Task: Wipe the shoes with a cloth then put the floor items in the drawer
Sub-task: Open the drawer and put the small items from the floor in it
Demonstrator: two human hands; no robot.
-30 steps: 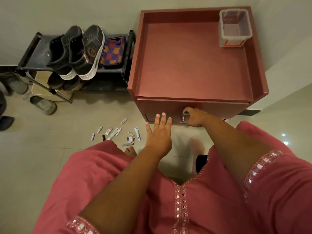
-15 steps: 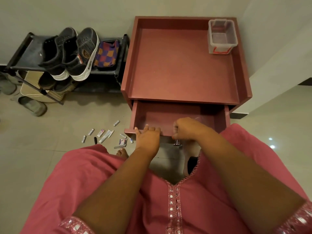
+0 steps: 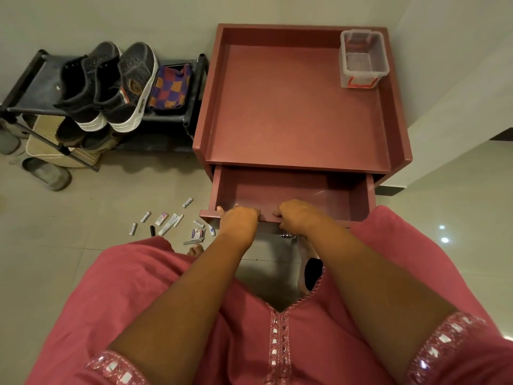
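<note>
The dark red drawer [image 3: 291, 193] of the cabinet [image 3: 299, 107] stands pulled out, and its inside shows bare. My left hand [image 3: 238, 222] and my right hand [image 3: 298, 218] both grip the drawer's front edge, fingers curled over it. A metal handle [image 3: 288, 234] shows just below my right hand. Several small floor items [image 3: 172, 223], tubes, sachets and a dark stick, lie scattered on the tiles left of the drawer. A pair of dark shoes with white soles [image 3: 111, 87] sits on the black rack [image 3: 33, 87], with a checkered cloth [image 3: 170, 88] beside them.
A clear plastic box [image 3: 362, 59] stands at the cabinet top's back right corner. Grey slippers [image 3: 45, 173] and a woven mat lie by the rack. My bare feet are on the tiles below the drawer. A white wall ledge runs at the right.
The drawer went from shut to pulled out. My right hand left the handle for the front edge, and my left hand came down onto that edge.
</note>
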